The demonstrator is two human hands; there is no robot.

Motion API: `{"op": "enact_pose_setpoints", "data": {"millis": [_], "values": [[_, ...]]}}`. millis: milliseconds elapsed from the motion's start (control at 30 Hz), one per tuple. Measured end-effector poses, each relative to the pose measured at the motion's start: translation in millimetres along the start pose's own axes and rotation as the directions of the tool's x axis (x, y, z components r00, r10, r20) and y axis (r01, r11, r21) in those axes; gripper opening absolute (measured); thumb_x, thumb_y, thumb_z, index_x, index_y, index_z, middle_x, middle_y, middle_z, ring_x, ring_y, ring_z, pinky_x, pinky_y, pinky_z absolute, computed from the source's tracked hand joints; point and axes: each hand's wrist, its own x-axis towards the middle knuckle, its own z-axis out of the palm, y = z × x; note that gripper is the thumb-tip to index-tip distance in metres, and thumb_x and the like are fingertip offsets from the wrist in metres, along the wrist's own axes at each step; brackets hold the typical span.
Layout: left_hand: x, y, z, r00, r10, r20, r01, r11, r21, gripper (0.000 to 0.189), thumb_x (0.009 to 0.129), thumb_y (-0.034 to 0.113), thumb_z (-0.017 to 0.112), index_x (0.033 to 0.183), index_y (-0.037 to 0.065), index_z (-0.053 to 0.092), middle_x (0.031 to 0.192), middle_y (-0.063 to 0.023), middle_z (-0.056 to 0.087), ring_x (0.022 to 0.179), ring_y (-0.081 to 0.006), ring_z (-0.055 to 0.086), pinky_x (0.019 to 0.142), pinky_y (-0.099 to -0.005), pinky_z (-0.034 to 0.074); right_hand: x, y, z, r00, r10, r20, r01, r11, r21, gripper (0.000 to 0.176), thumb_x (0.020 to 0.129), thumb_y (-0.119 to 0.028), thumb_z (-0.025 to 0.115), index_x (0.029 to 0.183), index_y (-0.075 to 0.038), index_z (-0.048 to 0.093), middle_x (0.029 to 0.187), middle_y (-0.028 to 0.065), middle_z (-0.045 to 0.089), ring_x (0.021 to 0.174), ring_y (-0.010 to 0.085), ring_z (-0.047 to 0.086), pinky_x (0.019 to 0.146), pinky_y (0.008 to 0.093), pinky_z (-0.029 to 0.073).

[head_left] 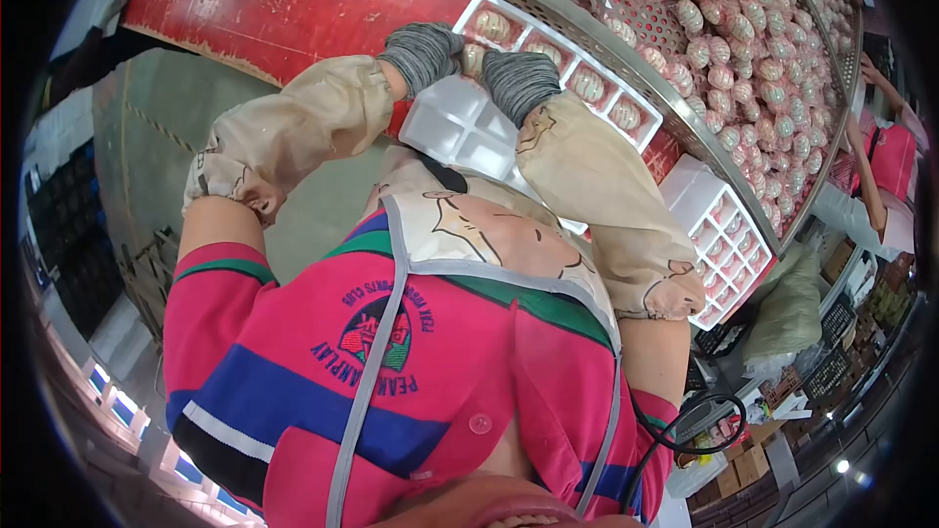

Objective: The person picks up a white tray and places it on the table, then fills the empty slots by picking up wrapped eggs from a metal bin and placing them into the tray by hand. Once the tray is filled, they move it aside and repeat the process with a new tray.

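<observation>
My left hand (pixel 423 51), in a grey knitted glove, is at the near edge of a white tray (pixel 641 142). Close beside it is my right hand (pixel 523 83), gloved the same way. Between them the fingers of both hands close on a pale round wrapped piece (pixel 472 61), which is mostly hidden. The tray's far row holds several round pieces (pixel 589 84) in clear wrap with pale and reddish stripes. Its near compartments (pixel 486 153) are bare where they show; my right hand and sleeve cover part of the tray.
A metal-sided bin (pixel 626 44) heaped with similar wrapped pieces (pixel 724 29) borders the tray. The worn red tabletop (pixel 323 0) extends to the left. Another white tray (pixel 719 254), filled, lies by my right forearm. A person in pink (pixel 888 168) works beyond the bin.
</observation>
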Motion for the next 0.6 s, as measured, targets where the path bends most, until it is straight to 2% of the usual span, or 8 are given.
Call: {"op": "enact_pose_setpoints", "data": {"millis": [133, 233, 300, 333, 367, 500, 567, 600], "values": [[14.6, 9.7, 9.8, 0.992, -0.121, 0.023, 0.11, 0.958, 0.264, 0.026, 0.074, 0.023, 0.062, 0.097, 0.011, 0.065, 0.099, -0.0146, 0.062, 0.088, -0.0316, 0.063, 0.074, -0.0437, 0.05, 8.8, -10.1, -1.0, 0.992, 0.066, 0.108, -0.07, 0.997, 0.032, 0.042, 0.093, -0.039, 0.036, 0.103, -0.008, 0.062, 0.092, 0.0142, 0.067, 0.086, 0.0285, 0.065, 0.074, 0.0432, 0.048], [19.9, 4.6, 7.8, 0.988, -0.106, 0.111, 0.087, 0.983, 0.162, 0.024, 0.075, 0.02, 0.061, 0.097, 0.011, 0.065, 0.099, -0.0165, 0.062, 0.087, -0.0334, 0.063, 0.074, -0.0453, 0.05, 1.8, 1.5, -25.0, 0.98, 0.023, 0.197, -0.041, 0.995, 0.086, 0.043, 0.091, -0.042, 0.04, 0.098, -0.007, 0.063, 0.092, 0.016, 0.066, 0.086, 0.0322, 0.064, 0.076, 0.0424, 0.049], [18.1, 4.5, 7.1, 0.998, -0.055, 0.043, 0.051, 0.995, 0.089, 0.024, 0.076, 0.022, 0.06, 0.095, 0.009, 0.065, 0.096, -0.0175, 0.062, 0.086, -0.035, 0.063, 0.074, -0.0452, 0.05, -25.3, 21.3, -75.4, 0.995, -0.068, -0.074, 0.087, 0.946, 0.312, 0.04, 0.089, -0.043, 0.043, 0.094, -0.009, 0.064, 0.088, 0.0177, 0.066, 0.084, 0.0343, 0.064, 0.072, 0.0432, 0.05], [15.9, 9.4, 1.1, 0.99, -0.11, 0.091, 0.105, 0.993, 0.051, 0.028, 0.078, 0.024, 0.058, 0.099, 0.007, 0.065, 0.099, -0.0178, 0.063, 0.09, -0.0332, 0.063, 0.077, -0.0445, 0.05, -20.6, 37.8, -88.5, 0.896, 0.032, -0.442, 0.086, 0.966, 0.244, 0.026, 0.085, -0.025, 0.057, 0.103, -0.007, 0.063, 0.086, 0.0139, 0.067, 0.083, 0.0284, 0.066, 0.07, 0.043, 0.052], [14.8, 13.0, -2.9, 0.976, -0.165, 0.141, 0.166, 0.986, 0.007, 0.031, 0.08, 0.025, 0.056, 0.102, 0.005, 0.066, 0.103, -0.018, 0.064, 0.094, -0.0314, 0.064, 0.081, -0.0438, 0.05, -8.9, 85.7, -91.6, 0.809, 0.428, -0.403, 0.191, 0.457, 0.869, 0.027, 0.084, -0.036, 0.055, 0.09, -0.012, 0.065, 0.086, 0.0152, 0.066, 0.082, 0.0315, 0.064, 0.072, 0.0419, 0.05], [17.2, 11.9, 7.8, 0.987, -0.156, 0.039, 0.149, 0.977, 0.154, 0.024, 0.076, 0.027, 0.062, 0.092, 0.009, 0.067, 0.093, -0.0176, 0.064, 0.085, -0.0344, 0.064, 0.072, -0.046, 0.051, 76.5, 187.1, -86.3, 0.734, 0.425, -0.53, -0.113, 0.846, 0.521, 0.041, 0.08, -0.044, 0.06, 0.103, -0.01, 0.063, 0.095, 0.0135, 0.066, 0.09, 0.0308, 0.064, 0.078, 0.0425, 0.049], [13.4, 16.2, -4.0, 0.98, -0.18, 0.08, 0.177, 0.983, 0.045, 0.024, 0.076, 0.027, 0.062, 0.092, 0.01, 0.067, 0.093, -0.0169, 0.063, 0.085, -0.0344, 0.064, 0.071, -0.0456, 0.051, 101.3, 189.2, -87.7, 0.834, 0.541, -0.11, -0.497, 0.822, 0.28, 0.052, 0.078, -0.05, 0.06, 0.115, -0.013, 0.06, 0.113, 0.0123, 0.062, 0.105, 0.0284, 0.059, 0.087, 0.0381, 0.048], [14.0, 14.2, 0.1, 0.984, -0.161, 0.077, 0.155, 0.985, 0.08, 0.023, 0.076, 0.026, 0.062, 0.092, 0.011, 0.067, 0.093, -0.0168, 0.063, 0.085, -0.0342, 0.064, 0.071, -0.0453, 0.051, 101.1, 175.9, -90.6, 0.862, 0.497, -0.1, -0.484, 0.866, 0.129, 0.061, 0.074, -0.056, 0.062, 0.115, -0.011, 0.058, 0.113, 0.014, 0.061, 0.106, 0.031, 0.058, 0.089, 0.0387, 0.046]]}}
